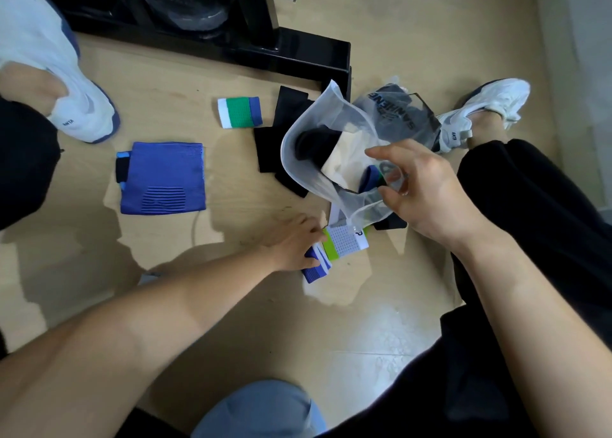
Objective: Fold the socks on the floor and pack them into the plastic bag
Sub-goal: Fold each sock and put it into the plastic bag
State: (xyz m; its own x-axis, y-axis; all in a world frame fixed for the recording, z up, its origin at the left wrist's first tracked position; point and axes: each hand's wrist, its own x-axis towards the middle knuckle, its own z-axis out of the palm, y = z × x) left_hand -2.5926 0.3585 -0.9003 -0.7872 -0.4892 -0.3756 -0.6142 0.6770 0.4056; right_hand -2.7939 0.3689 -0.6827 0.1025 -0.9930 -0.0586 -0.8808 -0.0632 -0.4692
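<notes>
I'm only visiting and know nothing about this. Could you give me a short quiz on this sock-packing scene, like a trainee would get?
1. True or false: the right hand pinches the rim of the plastic bag, keeping it open.
2. Which does the left hand grip? A) the large blue folded sock B) the blue, green and white sock beside the bag C) a shoe
3. Fill in: the striped folded sock lying apart shows white, ____ and blue bands.
Key: 1 true; 2 B; 3 green.
</notes>
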